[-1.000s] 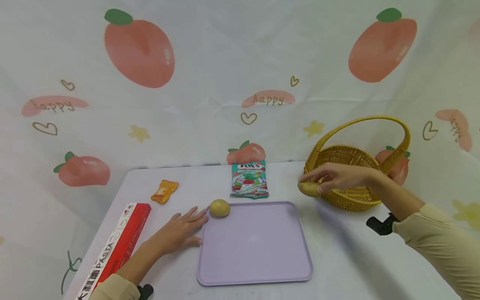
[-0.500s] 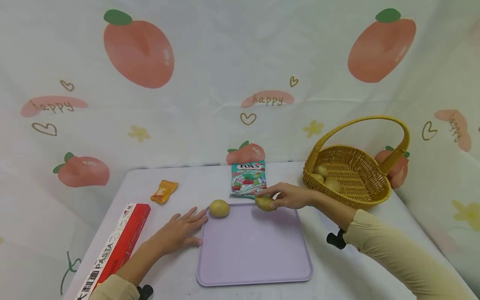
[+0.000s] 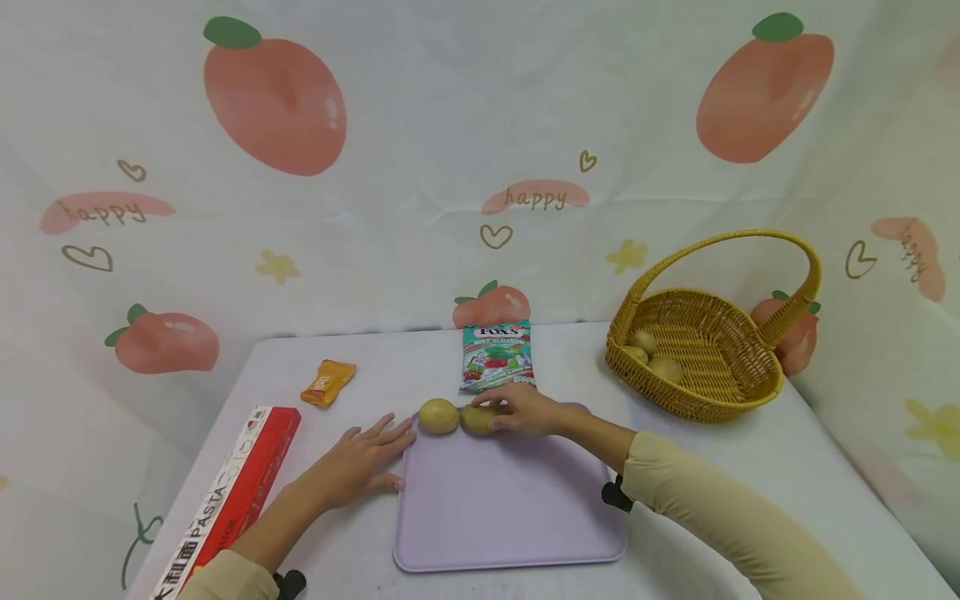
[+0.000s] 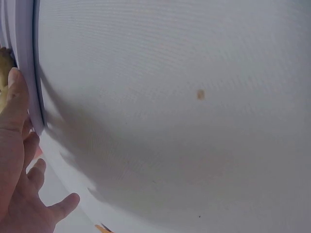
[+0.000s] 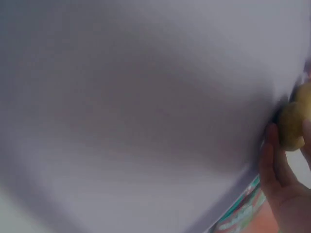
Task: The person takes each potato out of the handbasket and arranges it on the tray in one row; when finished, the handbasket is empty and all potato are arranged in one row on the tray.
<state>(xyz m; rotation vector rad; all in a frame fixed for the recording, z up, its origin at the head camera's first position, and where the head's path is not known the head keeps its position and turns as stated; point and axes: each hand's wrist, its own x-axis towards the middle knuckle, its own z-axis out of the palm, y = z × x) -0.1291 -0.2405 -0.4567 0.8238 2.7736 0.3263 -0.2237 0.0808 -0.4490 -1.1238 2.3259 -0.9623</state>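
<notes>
A potato [image 3: 438,416] lies at the far left corner of the lilac tray [image 3: 510,508]. Beside it, to the right, a second potato [image 3: 476,420] is pinched between the thumb and fingers of my right hand [image 3: 521,410], at the tray's far edge. In the right wrist view this held potato [image 5: 291,127] shows at the right side, partly covered by the hand. My left hand [image 3: 366,461] has its fingers spread and touches the tray's left edge, holding nothing. The left wrist view shows the same left hand [image 4: 24,179] along the tray's rim [image 4: 26,63].
A yellow wicker basket [image 3: 720,400] with several potatoes [image 3: 666,370] stands at the back right. Behind the tray lies a green candy bag [image 3: 497,357]. To the left are an orange packet [image 3: 328,383] and a red pasta box [image 3: 255,475].
My right hand has carried a potato from the basket leftward to the tray's far edge, beside the first potato. The left hand has stayed at the tray's left edge.
</notes>
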